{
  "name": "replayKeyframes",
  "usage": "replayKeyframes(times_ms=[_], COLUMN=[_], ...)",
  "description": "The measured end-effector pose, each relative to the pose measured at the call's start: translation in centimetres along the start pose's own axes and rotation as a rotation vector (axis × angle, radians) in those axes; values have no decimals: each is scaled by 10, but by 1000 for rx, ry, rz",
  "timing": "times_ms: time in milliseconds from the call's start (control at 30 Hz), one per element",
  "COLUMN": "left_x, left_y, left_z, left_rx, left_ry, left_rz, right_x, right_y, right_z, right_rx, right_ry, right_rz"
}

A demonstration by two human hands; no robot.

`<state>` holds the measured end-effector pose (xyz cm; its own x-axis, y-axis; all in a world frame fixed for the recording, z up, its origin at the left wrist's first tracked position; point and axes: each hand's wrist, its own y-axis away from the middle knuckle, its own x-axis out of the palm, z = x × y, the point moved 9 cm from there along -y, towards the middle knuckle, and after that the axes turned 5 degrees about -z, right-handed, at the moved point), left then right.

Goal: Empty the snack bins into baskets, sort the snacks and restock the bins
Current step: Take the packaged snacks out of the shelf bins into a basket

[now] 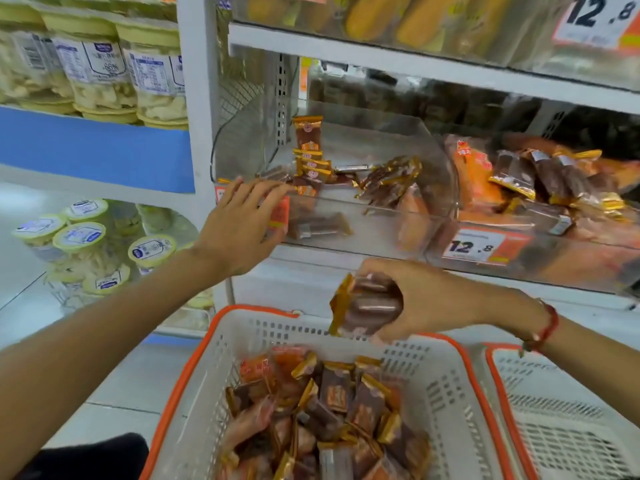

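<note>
Left hand [239,223] is stretched up and forward to the front lip of the clear snack bin [332,202], fingers straight and loosely spread, grip holding nothing, fingertips right at the bin's front edge. Right hand [415,299] sits lower, just over the far rim of the orange-rimmed basket [194,368], grip curled around a small bunch of brown and gold snack packs [367,306]. A red cord bracelet [547,327] is on that wrist.

The bin is mostly cleared out, only a few packs [311,157] left toward its back and middle, so lots of room inside. The basket below already has a pile of snacks [322,410] in its bottom. A second basket [561,420] is right beside it on the right, rims nearly touching. The neighbouring bin [540,216] is still heaped.
</note>
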<state>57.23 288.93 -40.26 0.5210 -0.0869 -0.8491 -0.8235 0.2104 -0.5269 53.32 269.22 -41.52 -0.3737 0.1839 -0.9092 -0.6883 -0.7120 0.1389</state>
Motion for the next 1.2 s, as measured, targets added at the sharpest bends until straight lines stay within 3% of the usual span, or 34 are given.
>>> replayKeyframes(times_ms=[133, 200, 267, 333, 433, 533, 633, 700, 767, 900, 967, 1100, 1200], left_x=[-6, -15, -29, -41, -37, -4, 60, 108, 141, 146, 140, 110, 81], left_y=[-2, -6, -16, -33, -71, -115, -155, -165, -165, -163, -168, -181, -177], left_z=[1, 0, 1, 4, 15, 23, 30, 36, 44, 36, 36, 48, 39], left_rx=[-33, -60, -97, -137, -191, -228, -197, -169, -183, -224, -257, -304, -298], left_ry=[50, 94, 161, 228, 295, 346, 288, 180, 90, 35, 31, 26, 159], left_rz=[-4, -57, -140, -201, -168, -25, 248, 513, 715, 886, 848, 514, 388], right_x=[58, 51, 11, -44, -107, -129, -106, -95, -96, -103, -105, -107, -110], right_y=[14, 12, -1, -16, -51, -107, -153, -166, -178, -200, -209, -210, -197], right_z=[-22, -19, -7, 3, -4, -43, -94, -117, -125, -133, -136, -122, -103], right_rx=[62, 54, 7, -63, -95, 39, 227, 318, 341, 374, 375, 284, 175], right_ry=[133, 91, 52, 18, 162, 452, 738, 829, 905, 932, 936, 966, 946], right_rz=[205, 193, 7, -280, -520, -444, -34, 121, 96, -15, -30, -111, -231])
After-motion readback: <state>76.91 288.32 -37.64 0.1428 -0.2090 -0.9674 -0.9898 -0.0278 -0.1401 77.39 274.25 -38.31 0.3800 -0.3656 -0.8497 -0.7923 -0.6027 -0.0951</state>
